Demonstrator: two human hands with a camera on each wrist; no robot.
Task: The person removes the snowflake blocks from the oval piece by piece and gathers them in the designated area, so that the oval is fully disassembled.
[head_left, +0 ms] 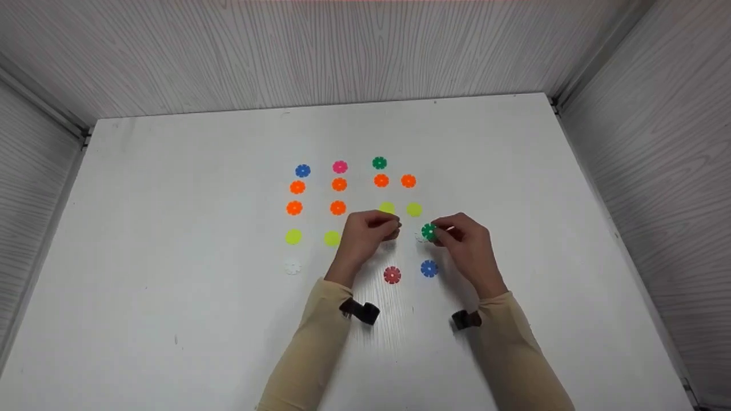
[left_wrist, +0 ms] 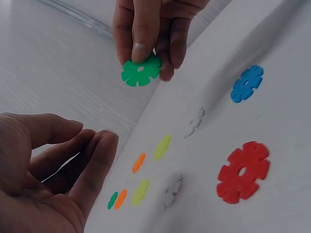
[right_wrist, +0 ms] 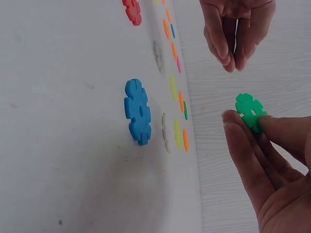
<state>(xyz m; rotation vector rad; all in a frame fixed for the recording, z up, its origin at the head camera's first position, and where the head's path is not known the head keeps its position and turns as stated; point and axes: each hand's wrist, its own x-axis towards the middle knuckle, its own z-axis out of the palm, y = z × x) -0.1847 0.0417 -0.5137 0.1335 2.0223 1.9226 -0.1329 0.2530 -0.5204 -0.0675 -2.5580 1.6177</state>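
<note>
My right hand (head_left: 465,242) pinches a green notched plastic disc (head_left: 429,232) between thumb and fingers, raised above the table. The disc's flower-like edge and centre hole show in the left wrist view, where the green disc (left_wrist: 141,71) is tilted. My left hand (head_left: 368,237) hovers to the left with loosely bent fingers and nothing visible between them; in its wrist view the thumb (left_wrist: 53,128) lies close to the fingertips. Below the hands lie a red disc (head_left: 392,275) and a blue disc (head_left: 429,269). A white disc (head_left: 421,237) is partly covered by the green one.
Rows of similar discs lie flat on the white table (head_left: 171,228): a blue disc (head_left: 302,170), a pink disc (head_left: 340,166), a green disc (head_left: 380,162), several orange and yellow ones, and a white disc (head_left: 293,267). Wood-grain panels (head_left: 320,57) border the table.
</note>
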